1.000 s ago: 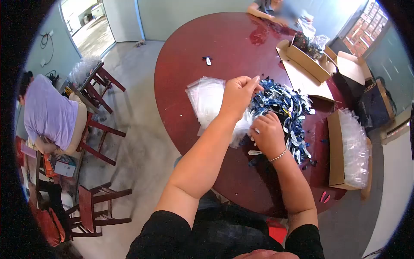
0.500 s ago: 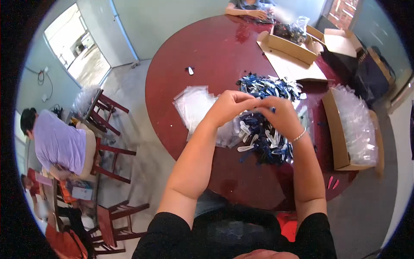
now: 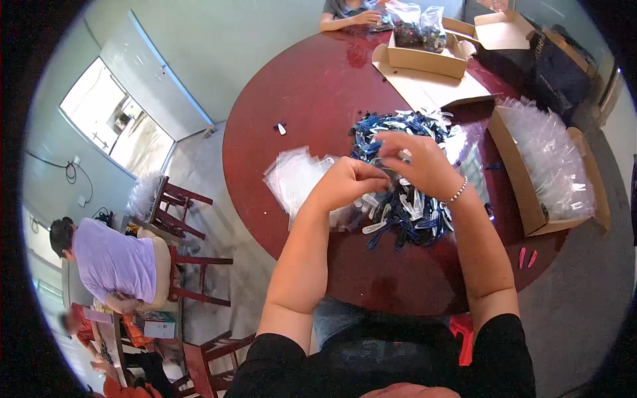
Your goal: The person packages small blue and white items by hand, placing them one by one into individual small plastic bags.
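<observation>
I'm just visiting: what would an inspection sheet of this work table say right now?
Surface: round dark red table, glossy.
Job's things: pile of blue and white clips; stack of clear bags to its left.
Clutter: open box of bagged goods on the right; cardboard box at the far edge; two pink clips; one stray clip.
Hands: left hand and right hand meet above the pile; what they pinch cannot be told.
Cables: wall cable.
Surroundings: seated person in lilac; red chairs; another person's hand across the table.
</observation>
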A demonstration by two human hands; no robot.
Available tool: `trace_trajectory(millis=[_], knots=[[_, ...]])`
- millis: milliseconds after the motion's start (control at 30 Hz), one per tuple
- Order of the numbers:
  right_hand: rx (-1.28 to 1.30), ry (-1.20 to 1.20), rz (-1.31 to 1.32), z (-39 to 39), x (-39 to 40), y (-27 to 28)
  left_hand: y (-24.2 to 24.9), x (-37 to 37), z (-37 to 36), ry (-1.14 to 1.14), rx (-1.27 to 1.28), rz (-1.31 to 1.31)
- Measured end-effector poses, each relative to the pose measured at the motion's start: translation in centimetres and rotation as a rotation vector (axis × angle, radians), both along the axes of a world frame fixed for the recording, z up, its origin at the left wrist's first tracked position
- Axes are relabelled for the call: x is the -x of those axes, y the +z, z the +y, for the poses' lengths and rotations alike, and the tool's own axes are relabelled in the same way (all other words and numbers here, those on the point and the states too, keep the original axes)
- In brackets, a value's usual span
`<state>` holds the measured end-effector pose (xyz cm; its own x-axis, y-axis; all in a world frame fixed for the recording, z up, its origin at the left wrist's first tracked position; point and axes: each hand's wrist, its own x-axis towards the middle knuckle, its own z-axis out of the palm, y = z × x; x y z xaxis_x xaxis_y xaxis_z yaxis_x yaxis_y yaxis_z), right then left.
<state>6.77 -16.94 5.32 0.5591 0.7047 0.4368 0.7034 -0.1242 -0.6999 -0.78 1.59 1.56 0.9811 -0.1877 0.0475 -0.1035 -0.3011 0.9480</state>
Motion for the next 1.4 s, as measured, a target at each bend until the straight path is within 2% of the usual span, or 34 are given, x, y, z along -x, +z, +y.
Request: trace_trajectory(millis=[33, 67, 100, 133, 167, 267, 300, 333, 400, 467, 533, 667, 733, 833, 933, 1033, 1200, 1333, 1400], knots=[[-0.137, -0.053, -0.063, 0.2, -0.1, -0.4, -0.2, -0.1, -0.1, -0.002, -0.001, -0.002], [-0.224, -0.116, -0.124, 0.4, -0.5, -0.7, -0.5, -0.2, -0.1, 0.037, 0.125, -0.008], [-0.259, -0.168, -0.184, 0.2, -0.9, -0.6, -0.6, -0.3, 0.0, 0.077, 0.250, -0.016], [-0.293, -0.219, -0.243, 0.1, -1.1, -0.4, -0.6, -0.4, 0.1, 0.079, 0.249, -0.020], [-0.300, -0.297, -0.189, -0.1, -1.0, -0.2, -0.6, -0.5, 0.3, 0.143, 0.273, -0.027], [-0.363, -0.293, -0.082, -0.3, -0.5, 0.5, -1.1, -0.8, 0.4, 0.229, 0.361, -0.060], [-0.354, -0.312, -0.134, -0.2, 0.1, 0.9, -1.1, -0.8, 0.3, 0.247, 0.422, -0.081], [-0.353, -0.311, -0.133, 0.0, 0.1, 0.7, -1.1, -0.7, 0.3, 0.249, 0.423, -0.080], [-0.268, -0.186, -0.398, 0.4, 0.1, 0.3, -0.9, -0.7, 0.3, 0.258, 0.360, -0.111], [-0.254, -0.184, -0.423, 0.8, 0.8, 0.0, -0.9, -0.6, 0.3, 0.261, 0.322, -0.126], [-0.173, -0.230, -0.562, 1.2, 1.1, -0.1, -0.7, -0.4, 0.1, 0.263, 0.284, -0.142], [-0.063, -0.301, -0.574, 1.3, 1.8, -0.5, -0.5, -0.2, -0.3, 0.255, 0.173, -0.183], [0.084, -0.191, -0.445, 1.1, 1.5, -0.9, -0.9, -0.3, -0.2, 0.249, 0.138, -0.170], [-0.030, -0.177, -0.519, 1.5, 1.8, -1.2, -1.5, -0.6, 0.0, 0.177, 0.236, -0.170], [0.157, -0.217, -0.570, 1.7, 2.1, -1.5, -1.1, -0.4, -0.5, 0.118, 0.267, -0.166], [0.100, -0.212, -0.554, 2.0, 2.9, -1.6, -0.7, -0.2, -0.2, 0.230, 0.072, -0.116], [0.006, -0.157, -0.503, 2.3, 3.1, -2.5, -0.8, -0.3, -0.5, 0.201, 0.084, -0.192], [0.072, -0.127, -0.543, 2.0, 3.3, -2.4, -0.6, -0.2, -0.6, 0.196, 0.116, -0.129], [0.151, -0.080, -0.636, 1.7, 3.7, -1.8, -0.3, -0.3, -0.7, 0.216, 0.069, -0.218]])
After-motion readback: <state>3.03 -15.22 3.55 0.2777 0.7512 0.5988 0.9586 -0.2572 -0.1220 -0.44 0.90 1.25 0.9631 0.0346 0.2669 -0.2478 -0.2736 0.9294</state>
